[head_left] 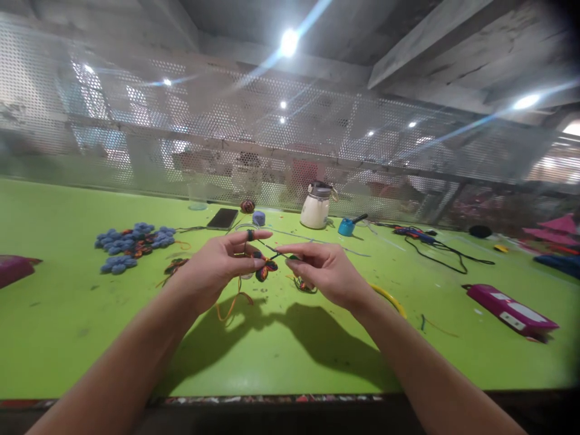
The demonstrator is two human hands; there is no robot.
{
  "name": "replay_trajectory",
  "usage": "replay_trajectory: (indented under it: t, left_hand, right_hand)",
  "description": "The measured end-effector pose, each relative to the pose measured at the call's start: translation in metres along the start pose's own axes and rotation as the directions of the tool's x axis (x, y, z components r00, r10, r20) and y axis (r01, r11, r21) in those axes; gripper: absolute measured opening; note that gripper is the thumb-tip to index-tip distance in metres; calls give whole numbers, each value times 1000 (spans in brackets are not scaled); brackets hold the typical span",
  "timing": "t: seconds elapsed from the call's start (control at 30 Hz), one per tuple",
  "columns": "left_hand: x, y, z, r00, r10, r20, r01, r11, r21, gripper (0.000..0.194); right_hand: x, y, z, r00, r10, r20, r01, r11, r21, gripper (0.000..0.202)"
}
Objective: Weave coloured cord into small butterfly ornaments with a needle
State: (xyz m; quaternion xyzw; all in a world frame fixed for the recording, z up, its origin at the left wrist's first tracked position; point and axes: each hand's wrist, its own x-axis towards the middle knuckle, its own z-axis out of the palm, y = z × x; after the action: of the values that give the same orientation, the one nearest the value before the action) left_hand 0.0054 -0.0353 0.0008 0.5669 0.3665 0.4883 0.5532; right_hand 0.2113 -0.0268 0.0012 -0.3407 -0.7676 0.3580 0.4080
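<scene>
Between the thumb and fingers of my left hand [215, 263] is a small dark crochet flower [261, 274] with orange and red petals. Dark yarn wraps the raised index finger of that hand and runs across to the work. My right hand [330, 273] pinches a thin crochet hook [281, 254], its tip at the flower's upper edge. An orange yarn tail [232, 307] hangs below the left hand. Under the right fingers lies a small tangle of multicoloured yarn [303, 285], partly covered.
Blue crochet flowers [116, 240] are heaped at left, near a phone [222, 219]. Behind my hands stand yarn balls [258, 218], a cream jug [315, 208] and a blue pot [346, 227]. A magenta box [512, 309] and black cable [453, 246] lie at right. A perforated metal screen [254, 133] backs the green table.
</scene>
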Motion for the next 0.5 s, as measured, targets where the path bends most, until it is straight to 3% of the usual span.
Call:
replay_trajectory:
  t: [0.5]
  left_hand:
    - [1, 0, 1, 998, -61, 15, 61, 998, 0, 52]
  right_hand:
    - [0, -2, -14, 987, 34, 159, -1, 979, -203, 34]
